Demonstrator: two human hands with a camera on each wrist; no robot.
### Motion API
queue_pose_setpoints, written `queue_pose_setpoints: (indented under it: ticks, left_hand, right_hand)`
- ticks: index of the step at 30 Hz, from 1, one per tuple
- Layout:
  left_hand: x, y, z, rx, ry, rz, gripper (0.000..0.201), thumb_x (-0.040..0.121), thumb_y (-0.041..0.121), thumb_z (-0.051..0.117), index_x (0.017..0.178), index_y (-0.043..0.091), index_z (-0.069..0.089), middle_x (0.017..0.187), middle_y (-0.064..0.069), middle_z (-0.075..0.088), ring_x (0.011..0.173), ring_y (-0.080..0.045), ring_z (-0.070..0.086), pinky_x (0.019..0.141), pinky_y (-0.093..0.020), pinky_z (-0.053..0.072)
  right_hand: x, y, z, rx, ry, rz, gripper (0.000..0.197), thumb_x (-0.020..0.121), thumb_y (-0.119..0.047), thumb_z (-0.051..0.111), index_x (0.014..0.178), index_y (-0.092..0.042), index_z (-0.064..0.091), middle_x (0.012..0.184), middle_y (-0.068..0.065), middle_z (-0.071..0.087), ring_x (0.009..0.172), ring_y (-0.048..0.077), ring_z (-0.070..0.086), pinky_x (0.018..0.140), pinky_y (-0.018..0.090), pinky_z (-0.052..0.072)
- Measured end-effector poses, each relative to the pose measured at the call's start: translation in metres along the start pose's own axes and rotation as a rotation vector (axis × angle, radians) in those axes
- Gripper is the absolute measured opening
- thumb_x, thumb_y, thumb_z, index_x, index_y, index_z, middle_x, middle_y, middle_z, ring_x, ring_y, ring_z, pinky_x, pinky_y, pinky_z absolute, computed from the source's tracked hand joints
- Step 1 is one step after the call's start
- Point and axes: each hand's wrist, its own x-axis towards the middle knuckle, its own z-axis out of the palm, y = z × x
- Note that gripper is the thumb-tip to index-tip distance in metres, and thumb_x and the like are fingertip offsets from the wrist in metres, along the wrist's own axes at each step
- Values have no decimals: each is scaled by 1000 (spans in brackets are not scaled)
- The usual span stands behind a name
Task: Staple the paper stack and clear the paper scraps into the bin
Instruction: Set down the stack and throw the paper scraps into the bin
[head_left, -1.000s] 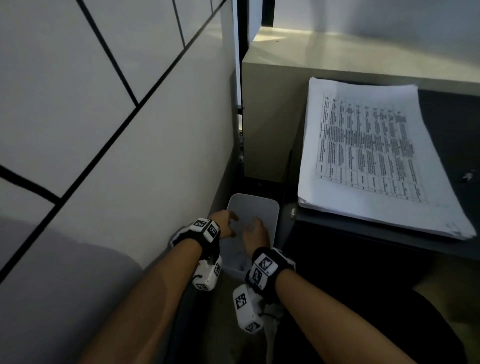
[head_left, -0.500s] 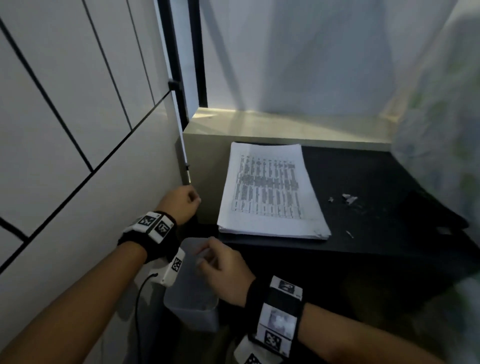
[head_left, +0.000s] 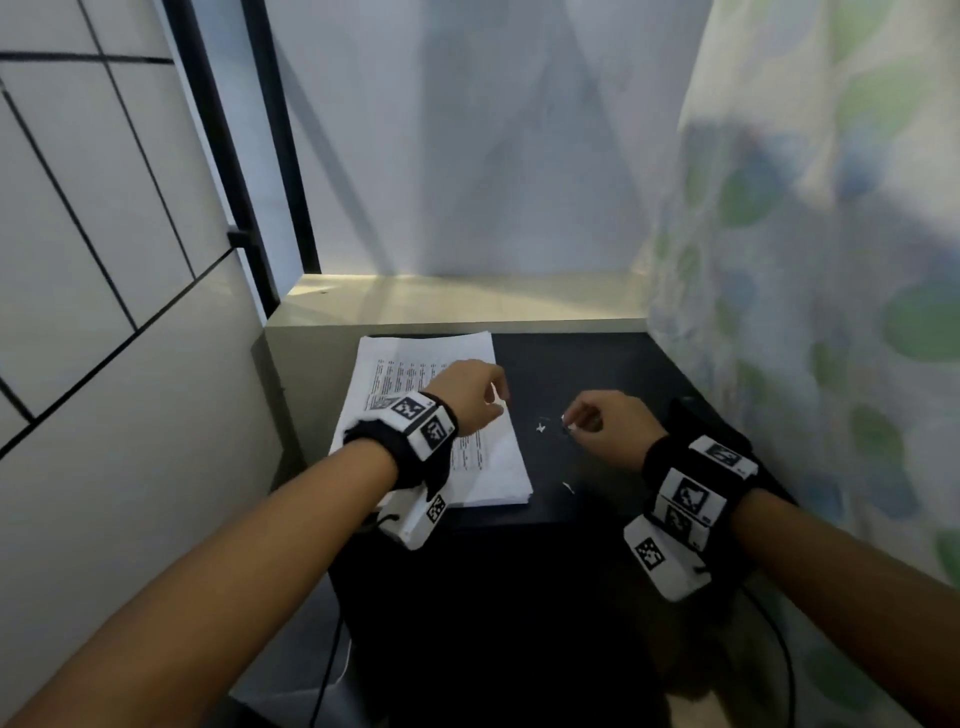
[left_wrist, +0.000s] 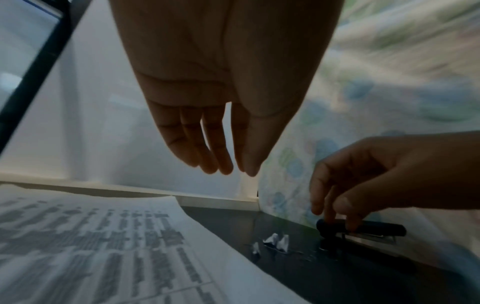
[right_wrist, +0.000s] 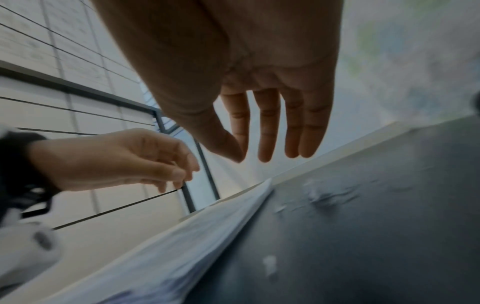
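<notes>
Both hands are up from the bin: left hand (head_left: 470, 392) over the paper stack (head_left: 488, 467), right hand (head_left: 610, 423) above the scraps (head_left: 541, 428).

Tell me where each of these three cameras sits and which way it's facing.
Head: worn on the head, facing forward and down at the table, stack and scraps; left hand and right hand show.
Left wrist: under the left wrist, facing rightward low over the stack toward the stapler; own palm and fingers above, right hand beyond.
Right wrist: under the right wrist, facing leftward toward the wall; own palm above, left hand beyond.
Shared: both wrist views show the stack, the scraps and the opposite hand.
</notes>
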Motion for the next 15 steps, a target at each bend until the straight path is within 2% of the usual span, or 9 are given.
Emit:
queue_pose_setpoints:
  ticks: [3,6,10,12,15]
  left_hand:
    - [24,18,14,47,-78,19,26,87,16,61,112,8,64,118,-9,65,109,-24,60,93,-30,46]
    - [45,29,33,98,-176,-19,33,85,17,65,117,7,62,122,-11,64,114,-27,60,95,-33,48]
    - [63,30,57,130,-227,-91,31,82,18,66,112,10,65,117,-12,68,109,-29,63,92,-34,53]
    - [68,29,64,139,-231,-109,29,81,18,66,109,10,68,113,-12,70,105,-30,65,88,-33,54]
    - [75,28,70,150,-239,-120,27,81,18,67,106,10,70,111,-12,71,103,-29,66,86,-33,54]
  right_hand:
    - [16,23,-8,-35,-3,54,12,78,-13,67,89,-15,71,97,10,72,90,24,66,83,30,53]
    - [33,30,-9,-131,-78,17,22,80,-14,65,101,-14,72,107,10,70,101,25,65,89,30,51]
    - [56,29,-2,-264,-207,-29,34,86,-16,59,120,-17,64,129,8,62,117,26,58,100,32,46]
    - [64,27,1,-308,-253,-22,36,88,-14,55,123,-18,62,131,7,60,119,27,56,101,34,46]
    - [73,30,5,-306,-262,-7,30,84,-13,58,112,-17,69,122,6,66,110,26,61,94,33,51]
